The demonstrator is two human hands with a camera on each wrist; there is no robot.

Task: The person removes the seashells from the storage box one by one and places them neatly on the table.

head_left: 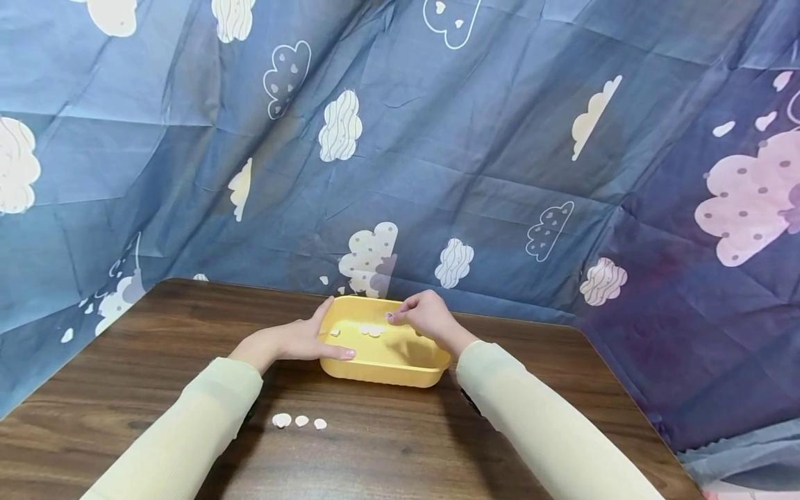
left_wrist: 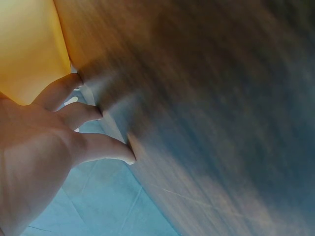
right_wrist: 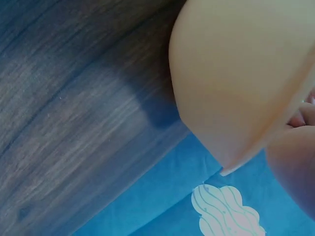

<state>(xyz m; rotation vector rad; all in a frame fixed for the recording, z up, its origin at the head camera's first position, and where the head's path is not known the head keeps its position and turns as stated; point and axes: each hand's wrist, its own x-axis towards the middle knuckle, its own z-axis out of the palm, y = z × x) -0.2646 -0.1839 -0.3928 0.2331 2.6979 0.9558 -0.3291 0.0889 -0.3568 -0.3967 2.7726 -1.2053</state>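
A yellow plastic tub (head_left: 381,373) stands on the table. At its left end, my left hand (head_left: 298,340) holds the tub, its thumb over the rim; in the left wrist view, several fingers (left_wrist: 106,147) of that hand spread outside the tub with tips at the table. Above the inside of the tub, my right hand (head_left: 431,318) pinches a small pale shell (head_left: 389,316). Several small white shells (head_left: 375,331) lie in the tub. On the table in front is a row of three white shells (head_left: 282,420). The right wrist view shows mostly the tub's outer wall (right_wrist: 236,73), hiding the pinched shell.
The dark wood-grain table (head_left: 387,444) extends to both sides of the tub. Behind it hangs a blue cloth (head_left: 412,167) printed with clouds, close to the table's far edge.
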